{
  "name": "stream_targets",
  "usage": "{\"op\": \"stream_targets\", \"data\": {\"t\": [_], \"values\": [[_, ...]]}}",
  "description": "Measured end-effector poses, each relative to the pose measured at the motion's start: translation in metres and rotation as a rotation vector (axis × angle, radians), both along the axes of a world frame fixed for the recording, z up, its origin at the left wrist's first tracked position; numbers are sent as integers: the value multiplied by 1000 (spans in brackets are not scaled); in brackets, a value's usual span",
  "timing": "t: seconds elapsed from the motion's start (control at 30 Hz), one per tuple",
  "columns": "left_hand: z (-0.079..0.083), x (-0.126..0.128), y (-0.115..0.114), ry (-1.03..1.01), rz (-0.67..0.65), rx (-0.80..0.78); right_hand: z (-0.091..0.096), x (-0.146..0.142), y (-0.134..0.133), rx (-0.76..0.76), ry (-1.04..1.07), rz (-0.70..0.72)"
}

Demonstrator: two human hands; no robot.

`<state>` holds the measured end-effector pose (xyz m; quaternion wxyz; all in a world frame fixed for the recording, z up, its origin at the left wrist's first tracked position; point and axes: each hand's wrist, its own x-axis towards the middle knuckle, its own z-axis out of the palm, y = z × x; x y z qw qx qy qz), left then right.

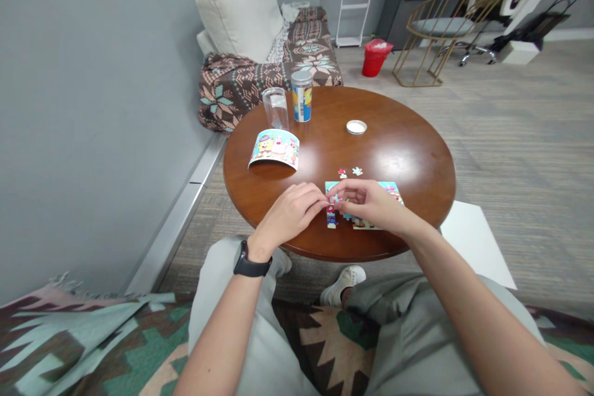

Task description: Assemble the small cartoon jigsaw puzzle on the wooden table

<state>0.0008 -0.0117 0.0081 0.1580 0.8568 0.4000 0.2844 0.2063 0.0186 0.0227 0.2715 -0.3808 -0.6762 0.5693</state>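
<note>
A partly assembled colourful jigsaw puzzle (392, 190) lies near the front edge of a round brown wooden table (408, 154). My left hand (290, 213) and my right hand (371, 203) meet over its left part, fingertips pinched together on a small puzzle piece (335, 200). The right hand covers much of the puzzle. Two loose pieces (350, 171) lie just beyond the puzzle. A black watch is on my left wrist.
A curved picture card (275, 148), a clear plastic tube (275, 108), a printed can (301, 96) and a white lid (356, 127) sit further back on the table. Beyond are a sofa with cushions (241, 15), a red bin (375, 57) and a gold wire chair (440, 28).
</note>
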Motion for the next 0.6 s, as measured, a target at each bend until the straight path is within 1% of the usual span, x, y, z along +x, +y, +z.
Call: {"op": "stream_targets", "data": {"t": [0.23, 0.5, 0.6], "values": [[-2, 2, 0, -6, 22, -7, 2, 13, 6, -10, -105, -126], [-1, 2, 0, -8, 14, -23, 10, 19, 5, 5, -120, -157], [-1, 2, 0, -10, 11, -25, 11, 19, 4, 10, -167, -189]]}}
